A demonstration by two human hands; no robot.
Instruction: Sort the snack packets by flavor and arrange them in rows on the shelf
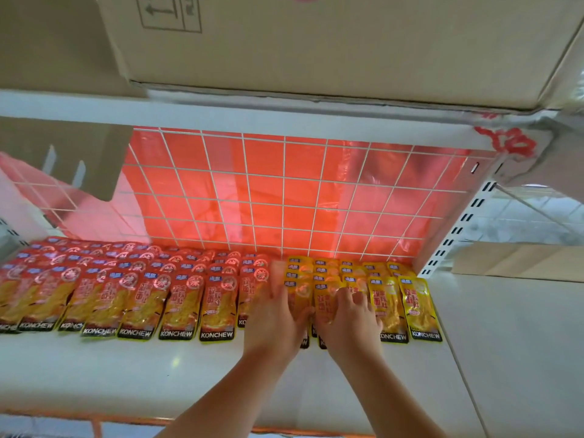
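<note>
Red snack packets [177,298] lie in overlapping rows across the left and middle of the white shelf [132,374]. Yellow snack packets [417,308] lie in rows on the right, up to the shelf's slotted upright. My left hand [275,317] rests flat, fingers straight, on the packets where red meets yellow. My right hand [347,320] lies beside it on the yellow rows, fingertips bent down onto a packet [325,298]. Both hands hide the packets under them.
A white wire grid [284,191] backs the shelf, with red plastic behind it. A cardboard box [316,52] sits on the shelf above. A slotted upright [455,226] bounds the right end. The shelf's front strip is bare white.
</note>
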